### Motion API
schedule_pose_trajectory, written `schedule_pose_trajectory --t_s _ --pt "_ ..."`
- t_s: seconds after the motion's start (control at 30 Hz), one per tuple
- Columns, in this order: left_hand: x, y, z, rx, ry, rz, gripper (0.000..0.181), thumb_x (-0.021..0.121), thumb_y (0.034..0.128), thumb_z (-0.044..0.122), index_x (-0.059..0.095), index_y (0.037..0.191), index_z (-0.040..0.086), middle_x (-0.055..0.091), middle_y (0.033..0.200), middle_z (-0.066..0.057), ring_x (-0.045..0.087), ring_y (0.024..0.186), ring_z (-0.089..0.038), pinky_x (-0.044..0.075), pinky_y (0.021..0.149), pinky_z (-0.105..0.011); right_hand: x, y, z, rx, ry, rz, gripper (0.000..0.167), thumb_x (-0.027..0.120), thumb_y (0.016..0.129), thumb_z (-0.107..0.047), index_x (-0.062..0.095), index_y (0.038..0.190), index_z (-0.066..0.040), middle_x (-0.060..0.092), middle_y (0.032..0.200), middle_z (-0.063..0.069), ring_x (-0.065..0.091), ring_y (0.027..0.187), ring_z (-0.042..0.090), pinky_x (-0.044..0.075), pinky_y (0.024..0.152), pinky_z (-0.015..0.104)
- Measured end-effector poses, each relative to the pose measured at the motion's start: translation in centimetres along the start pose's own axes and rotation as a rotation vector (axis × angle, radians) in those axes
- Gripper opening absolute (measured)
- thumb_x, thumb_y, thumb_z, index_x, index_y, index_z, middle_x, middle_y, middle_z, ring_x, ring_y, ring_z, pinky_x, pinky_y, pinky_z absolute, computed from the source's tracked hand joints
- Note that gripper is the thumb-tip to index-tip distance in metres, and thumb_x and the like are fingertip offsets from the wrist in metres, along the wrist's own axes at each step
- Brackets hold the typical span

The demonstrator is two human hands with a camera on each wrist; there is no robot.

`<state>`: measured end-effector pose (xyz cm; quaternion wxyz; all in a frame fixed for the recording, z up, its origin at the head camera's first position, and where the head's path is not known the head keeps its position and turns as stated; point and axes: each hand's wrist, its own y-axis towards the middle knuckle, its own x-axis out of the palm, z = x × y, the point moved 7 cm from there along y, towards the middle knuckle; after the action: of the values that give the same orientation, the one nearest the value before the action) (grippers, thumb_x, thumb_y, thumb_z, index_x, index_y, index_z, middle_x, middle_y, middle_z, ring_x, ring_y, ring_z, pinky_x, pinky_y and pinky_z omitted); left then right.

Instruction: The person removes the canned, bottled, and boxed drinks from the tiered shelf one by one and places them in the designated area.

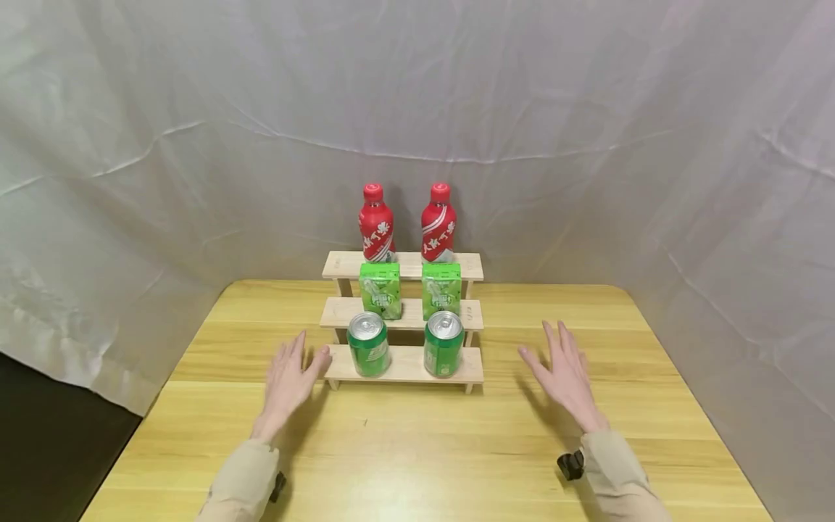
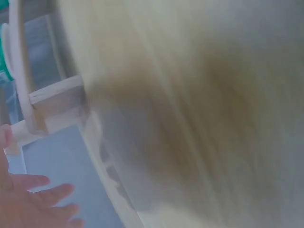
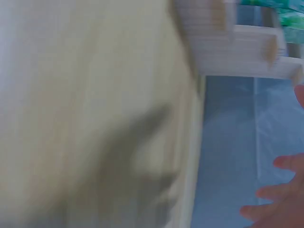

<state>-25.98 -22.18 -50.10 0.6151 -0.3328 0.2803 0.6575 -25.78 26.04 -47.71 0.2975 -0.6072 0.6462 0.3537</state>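
Note:
A three-step wooden rack (image 1: pixel 404 370) stands on the table. Two red bottles (image 1: pixel 376 228) (image 1: pixel 439 226) are upright on its top step, two green drink cartons (image 1: pixel 380 290) (image 1: pixel 441 290) on the middle step, and two green cans (image 1: pixel 369 348) (image 1: pixel 443 348) on the lowest. My left hand (image 1: pixel 290 377) is beside the rack's left end, fingers spread, its thumb close to the bottom step; whether they touch I cannot tell. To the right of the rack, apart from it, my right hand (image 1: pixel 564 373) hovers with fingers extended. Neither hand holds anything.
The rack stands toward the back of a wood-grain table (image 1: pixel 404 449). Behind and at both sides hangs a grey-white cloth (image 1: pixel 522 94). A dark area (image 1: pixel 52 435) lies beyond the table at the lower left.

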Motion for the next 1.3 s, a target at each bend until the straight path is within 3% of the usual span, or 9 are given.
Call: schedule_pose_trajectory --t_s 0.13,0.2,0.4,0.63,1.0,1.3 --pt "0.0 0.0 0.4 -0.012 -0.205 -0.053 0.081 0.046 0.1035 0.052 0.019 0.158 -0.002 0.039 0.155 -0.032 0.038 0.143 -0.050 0.032 0.119 -0.064 -0.6 1.0 -0.9 -0.025 0.118 0.000 0.082 0.050 0.101 -0.051 0.015 0.161 -0.005 0.006 0.167 0.030 0.011 0.151 0.054 0.011 0.117 0.079" --pt "0.0 0.0 0.6 -0.013 -0.259 -0.077 0.079 0.051 0.1031 0.048 0.025 0.154 -0.006 0.049 0.146 -0.033 0.050 0.135 -0.049 0.042 0.112 -0.062 -0.9 1.5 -1.3 -0.040 0.167 0.000 0.081 0.052 0.101 -0.048 0.016 0.160 -0.006 0.010 0.167 0.028 0.014 0.152 0.052 0.013 0.118 0.077" --pt "0.1 0.4 0.9 -0.015 -0.279 -0.121 0.072 0.059 0.1015 0.038 0.036 0.146 -0.014 0.063 0.129 -0.033 0.066 0.115 -0.044 0.053 0.103 -0.055 -2.1 2.6 -3.5 -0.084 0.245 -0.007 0.078 0.056 0.101 -0.042 0.019 0.160 -0.006 0.018 0.166 0.026 0.018 0.152 0.048 0.015 0.120 0.073" --pt "0.1 0.8 0.8 -0.041 -0.300 -0.159 0.064 0.066 0.0981 0.029 0.044 0.140 -0.015 0.067 0.119 -0.034 0.072 0.100 -0.037 0.058 0.097 -0.052 -3.9 4.0 -5.9 -0.118 0.252 -0.024 0.075 0.057 0.101 -0.038 0.023 0.158 -0.005 0.022 0.165 0.026 0.022 0.151 0.048 0.019 0.122 0.070" --pt "-0.1 1.5 0.6 -0.067 -0.364 -0.176 0.056 0.076 0.0903 0.028 0.061 0.119 -0.017 0.074 0.096 -0.023 0.068 0.078 -0.016 0.061 0.074 -0.029 -6.0 7.2 -9.1 -0.175 0.199 -0.132 0.077 0.058 0.100 -0.045 0.023 0.160 -0.012 0.023 0.166 0.021 0.026 0.150 0.045 0.025 0.122 0.066" --pt "0.2 1.8 0.6 -0.136 -0.379 -0.197 0.048 0.074 0.0915 0.017 0.060 0.121 -0.017 0.072 0.102 -0.028 0.065 0.074 -0.010 0.061 0.074 -0.029 -7.0 10.5 -12.4 -0.241 0.226 -0.209 0.074 0.063 0.098 -0.039 0.030 0.157 -0.009 0.030 0.164 0.017 0.028 0.151 0.039 0.027 0.125 0.059"
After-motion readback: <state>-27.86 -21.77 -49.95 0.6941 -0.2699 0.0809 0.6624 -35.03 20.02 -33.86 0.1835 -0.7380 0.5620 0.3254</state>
